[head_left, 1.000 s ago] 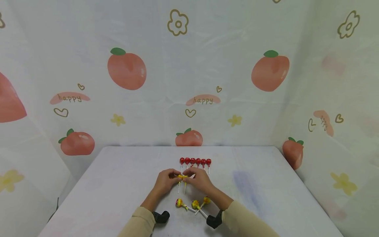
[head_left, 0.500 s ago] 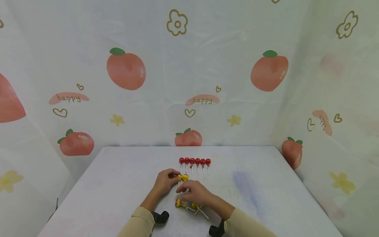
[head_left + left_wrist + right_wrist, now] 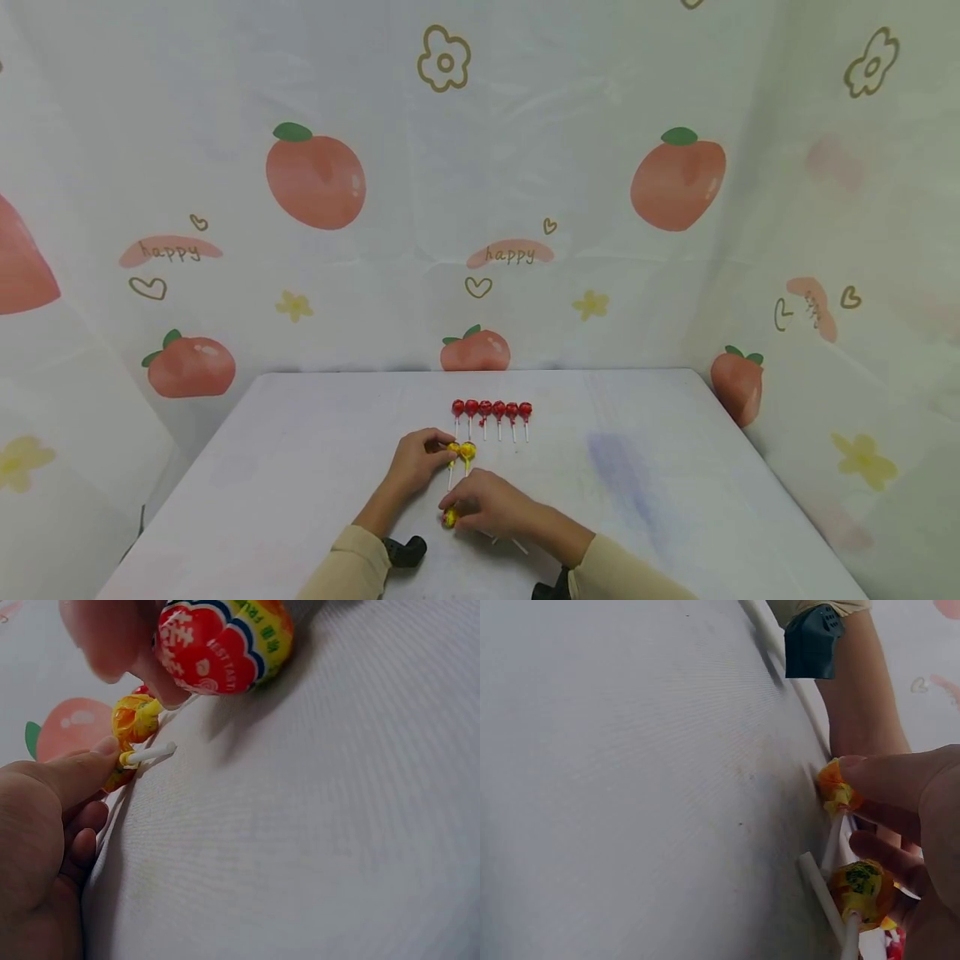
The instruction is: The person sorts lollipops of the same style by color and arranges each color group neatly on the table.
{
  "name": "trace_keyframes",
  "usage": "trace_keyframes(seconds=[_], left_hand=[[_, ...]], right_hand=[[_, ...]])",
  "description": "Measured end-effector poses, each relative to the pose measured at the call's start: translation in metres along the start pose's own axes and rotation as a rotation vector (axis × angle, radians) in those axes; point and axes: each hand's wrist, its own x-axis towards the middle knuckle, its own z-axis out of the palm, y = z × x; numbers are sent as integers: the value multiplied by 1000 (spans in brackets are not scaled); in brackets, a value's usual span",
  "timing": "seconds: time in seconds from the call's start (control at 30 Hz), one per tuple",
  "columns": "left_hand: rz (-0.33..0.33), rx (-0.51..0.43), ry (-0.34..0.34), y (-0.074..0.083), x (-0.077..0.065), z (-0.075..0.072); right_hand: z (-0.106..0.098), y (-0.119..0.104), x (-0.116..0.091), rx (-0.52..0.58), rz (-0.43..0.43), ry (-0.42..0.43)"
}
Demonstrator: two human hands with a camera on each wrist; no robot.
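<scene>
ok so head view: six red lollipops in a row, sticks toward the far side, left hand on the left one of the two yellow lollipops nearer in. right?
Not the stick direction: in the head view, the red lollipops have their sticks toward the near side. Left hand on the left yellow lollipop is correct.

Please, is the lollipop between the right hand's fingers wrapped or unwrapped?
Wrapped: the left wrist view shows a printed wrapper covering the visible side of the lollipop that the right hand pinches.
</scene>
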Motion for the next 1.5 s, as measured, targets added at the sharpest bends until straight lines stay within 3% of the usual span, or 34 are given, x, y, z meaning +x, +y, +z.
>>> trace_keyframes(seconds=[0.17, 0.4, 0.63, 0.9, 1.1, 1.3, 1.5], left_hand=[[4, 15, 0, 0, 0, 0], [23, 26, 6, -1, 0, 0], [43, 28, 20, 0, -1, 0], [17, 23, 6, -2, -1, 1], [63, 14, 20, -3, 0, 1], [59, 17, 24, -3, 0, 0], [27, 14, 10, -1, -1, 0]], right_hand=[[12, 20, 3, -42, -98, 10], [-1, -10, -4, -48, 24, 3], [0, -15, -7, -64, 7, 27], [-9, -20, -10, 66, -43, 145], [-21, -21, -13, 125, 8, 239], [-33, -17, -15, 148, 59, 343], [-45, -11, -14, 164, 169, 437]])
